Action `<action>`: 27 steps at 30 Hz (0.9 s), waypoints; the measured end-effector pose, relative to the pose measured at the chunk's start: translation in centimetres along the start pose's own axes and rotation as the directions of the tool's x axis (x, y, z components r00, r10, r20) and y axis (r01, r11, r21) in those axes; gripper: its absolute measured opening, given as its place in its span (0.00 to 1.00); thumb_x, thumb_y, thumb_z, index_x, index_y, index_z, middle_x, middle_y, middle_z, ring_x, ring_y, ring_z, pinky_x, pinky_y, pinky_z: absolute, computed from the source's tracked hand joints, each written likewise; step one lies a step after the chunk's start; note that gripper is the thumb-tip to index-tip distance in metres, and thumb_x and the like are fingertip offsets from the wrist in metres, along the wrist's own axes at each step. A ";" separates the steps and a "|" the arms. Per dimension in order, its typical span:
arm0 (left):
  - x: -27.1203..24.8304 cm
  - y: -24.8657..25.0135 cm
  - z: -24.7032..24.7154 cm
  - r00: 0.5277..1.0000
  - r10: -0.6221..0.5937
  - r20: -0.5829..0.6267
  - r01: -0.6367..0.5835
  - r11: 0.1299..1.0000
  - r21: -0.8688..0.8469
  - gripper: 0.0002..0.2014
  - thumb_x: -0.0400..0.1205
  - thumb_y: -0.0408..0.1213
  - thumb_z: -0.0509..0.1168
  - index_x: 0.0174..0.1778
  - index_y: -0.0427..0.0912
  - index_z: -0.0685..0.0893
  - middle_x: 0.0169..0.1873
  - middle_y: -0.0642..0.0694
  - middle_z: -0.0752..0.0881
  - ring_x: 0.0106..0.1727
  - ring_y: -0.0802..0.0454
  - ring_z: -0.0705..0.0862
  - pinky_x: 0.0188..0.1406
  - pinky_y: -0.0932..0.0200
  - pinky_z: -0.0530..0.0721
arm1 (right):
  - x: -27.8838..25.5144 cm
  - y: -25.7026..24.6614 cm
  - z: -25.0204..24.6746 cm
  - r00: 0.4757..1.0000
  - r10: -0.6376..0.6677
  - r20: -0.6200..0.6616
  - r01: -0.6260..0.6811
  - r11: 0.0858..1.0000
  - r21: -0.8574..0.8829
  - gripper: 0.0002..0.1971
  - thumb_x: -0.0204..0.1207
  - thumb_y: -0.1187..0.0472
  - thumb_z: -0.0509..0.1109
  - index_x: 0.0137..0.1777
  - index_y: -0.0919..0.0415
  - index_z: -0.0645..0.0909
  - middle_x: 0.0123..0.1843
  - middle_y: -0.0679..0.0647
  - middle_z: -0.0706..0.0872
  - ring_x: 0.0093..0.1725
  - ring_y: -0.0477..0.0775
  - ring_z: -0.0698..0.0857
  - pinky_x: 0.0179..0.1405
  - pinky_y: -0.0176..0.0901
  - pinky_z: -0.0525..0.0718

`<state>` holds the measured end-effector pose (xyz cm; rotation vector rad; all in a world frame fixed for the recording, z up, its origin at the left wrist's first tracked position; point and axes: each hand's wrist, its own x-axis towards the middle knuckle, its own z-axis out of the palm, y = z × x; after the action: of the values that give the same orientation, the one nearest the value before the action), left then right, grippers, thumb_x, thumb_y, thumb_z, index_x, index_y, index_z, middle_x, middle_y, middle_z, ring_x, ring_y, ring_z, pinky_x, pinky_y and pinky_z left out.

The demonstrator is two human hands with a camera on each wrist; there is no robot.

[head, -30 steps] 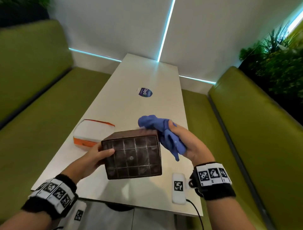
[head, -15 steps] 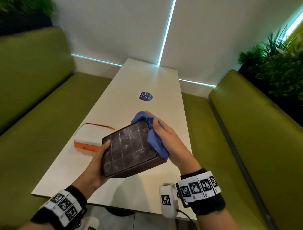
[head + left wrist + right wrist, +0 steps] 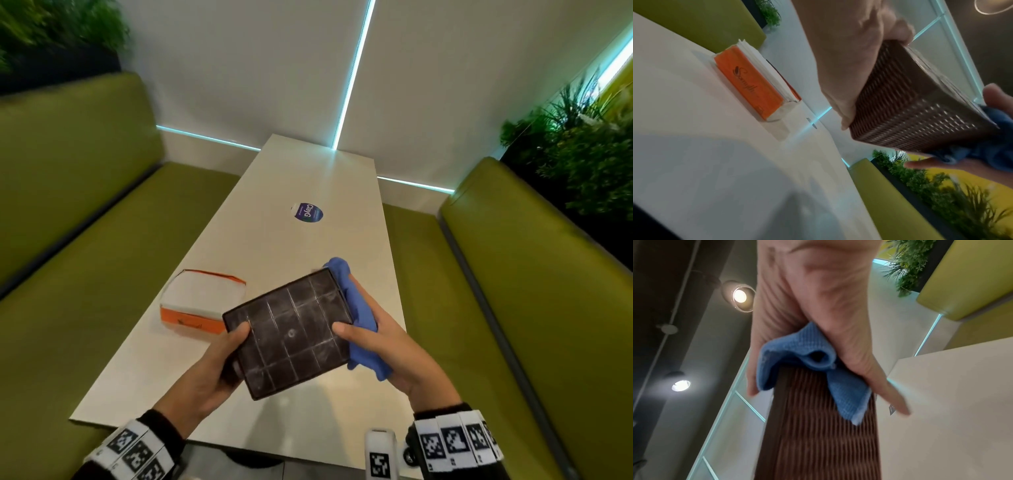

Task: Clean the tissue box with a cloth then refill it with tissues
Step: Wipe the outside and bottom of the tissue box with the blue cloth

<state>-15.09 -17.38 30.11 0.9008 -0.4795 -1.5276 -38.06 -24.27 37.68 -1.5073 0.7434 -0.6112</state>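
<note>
A dark brown woven tissue box point(image 3: 291, 334) is held above the table with its gridded underside facing me. My left hand point(image 3: 219, 363) grips its left edge, thumb on the underside. My right hand point(image 3: 380, 346) holds a blue cloth point(image 3: 359, 322) against the box's right side, thumb on the underside. In the right wrist view the cloth point(image 3: 797, 358) is folded over the edge of the ribbed box wall point(image 3: 822, 426) between fingers and thumb. In the left wrist view the box point(image 3: 920, 113) shows its woven side. An orange pack of white tissues point(image 3: 202, 305) lies on the table to the left.
The white table point(image 3: 308, 178) runs away from me between two green benches point(image 3: 68, 240). A round blue sticker point(image 3: 307, 212) lies at its middle. Plants point(image 3: 575, 147) stand behind the right bench. A white tagged device point(image 3: 380, 455) hangs at the near table edge.
The box has tipped so its underside faces me more squarely. My right hand with the cloth slid down along the box's right side toward me. The left hand kept its grip.
</note>
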 end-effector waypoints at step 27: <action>3.1 -0.4 2.8 0.962 0.254 0.104 -0.212 0.444 0.871 0.48 0.60 0.46 0.84 0.76 0.52 0.68 0.62 0.57 0.81 0.64 0.59 0.80 0.58 0.68 0.78 | 3.6 -0.7 3.9 0.939 -0.032 -0.341 -0.157 0.844 -0.513 0.20 0.85 0.48 0.57 0.69 0.59 0.77 0.78 0.46 0.69 0.70 0.51 0.76 0.67 0.51 0.73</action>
<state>-17.38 -20.85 30.70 1.5731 -1.3927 -0.9167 -32.71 -24.46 37.91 -1.9014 1.3101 -0.6523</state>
